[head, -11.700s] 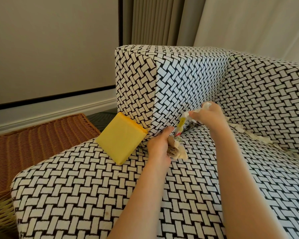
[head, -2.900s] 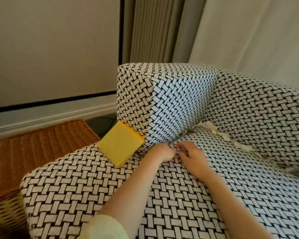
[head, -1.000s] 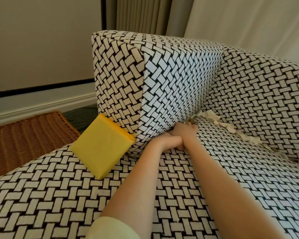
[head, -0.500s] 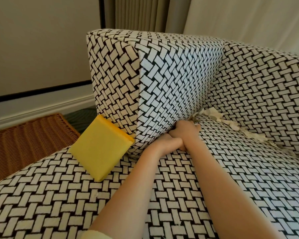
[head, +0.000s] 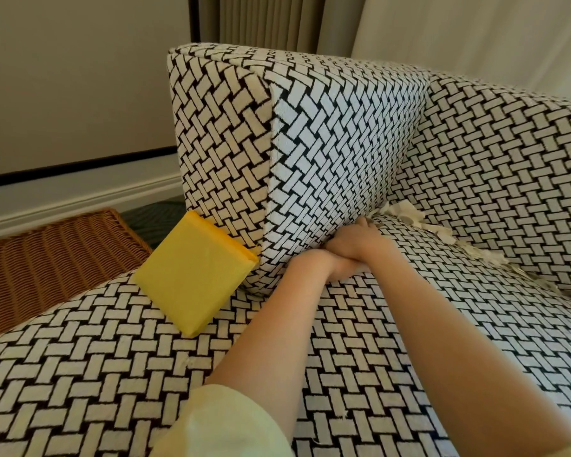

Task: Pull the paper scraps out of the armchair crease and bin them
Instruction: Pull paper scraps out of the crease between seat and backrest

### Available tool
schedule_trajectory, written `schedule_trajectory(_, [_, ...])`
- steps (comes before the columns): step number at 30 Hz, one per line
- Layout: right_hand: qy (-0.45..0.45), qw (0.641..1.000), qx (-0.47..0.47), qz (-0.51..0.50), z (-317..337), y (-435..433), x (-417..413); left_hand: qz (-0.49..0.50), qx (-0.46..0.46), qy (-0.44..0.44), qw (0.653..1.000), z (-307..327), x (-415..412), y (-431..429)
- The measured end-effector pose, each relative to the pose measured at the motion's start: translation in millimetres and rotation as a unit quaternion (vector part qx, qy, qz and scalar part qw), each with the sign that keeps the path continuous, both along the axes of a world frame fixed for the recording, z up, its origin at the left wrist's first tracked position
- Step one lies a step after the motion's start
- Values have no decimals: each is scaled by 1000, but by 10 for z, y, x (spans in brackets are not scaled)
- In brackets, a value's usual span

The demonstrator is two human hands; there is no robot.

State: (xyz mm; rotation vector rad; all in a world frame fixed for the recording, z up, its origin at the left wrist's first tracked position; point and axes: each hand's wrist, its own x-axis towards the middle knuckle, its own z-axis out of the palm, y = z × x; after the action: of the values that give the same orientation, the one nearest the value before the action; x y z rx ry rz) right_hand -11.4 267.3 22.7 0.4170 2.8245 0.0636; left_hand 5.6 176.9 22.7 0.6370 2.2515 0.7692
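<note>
Hands dig into the armchair crease [head: 323, 250]: left hand [head: 340, 268] under right hand [head: 356, 240], grip hidden, so I cannot tell. Paper scraps [head: 409, 217] line the back crease. Next: pinch, pull, bin.

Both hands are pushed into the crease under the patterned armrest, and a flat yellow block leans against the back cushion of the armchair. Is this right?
Not quite. The head view shows the flat yellow block leaning against the front face of the black-and-white woven armrest, not the back cushion. The rest holds: the left hand and right hand are both at the crease under that armrest.
</note>
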Motion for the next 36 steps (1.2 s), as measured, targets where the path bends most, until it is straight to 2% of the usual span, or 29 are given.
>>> schedule_trajectory(3, [3, 1000, -10, -5, -14, 3, -7, 110, 52, -22, 992, -66, -31, 23])
schedule_trajectory(4, [2, 1000, -11, -3, -13, 7, -5, 116, 78, -18, 990, -75, -38, 35])
schedule_trajectory(6, [5, 1000, -11, 5, -30, 19, -3, 61, 100, -3, 993, -108, -23, 15])
schedule_trajectory(9, [11, 1000, -13, 13, -84, 51, -6, 94, 155, -43, 982, -180, -46, -21])
schedule_trajectory(15, [25, 999, -26, 27, -128, 85, -31, 143, 200, -81, 966, -264, -90, -47])
schedule_trajectory(23, [6, 999, -36, 3, -104, 136, -125, 131, 216, -62, 965, -327, -141, -51])
schedule_trajectory(29, [0, 1000, -4, 22, -155, 112, -149, 100, 153, -25, 983, -277, -169, 48])
schedule_trajectory(36, [47, 999, -23, 5, -167, 126, -135, 16, -43, 89, 995, -184, -119, 114])
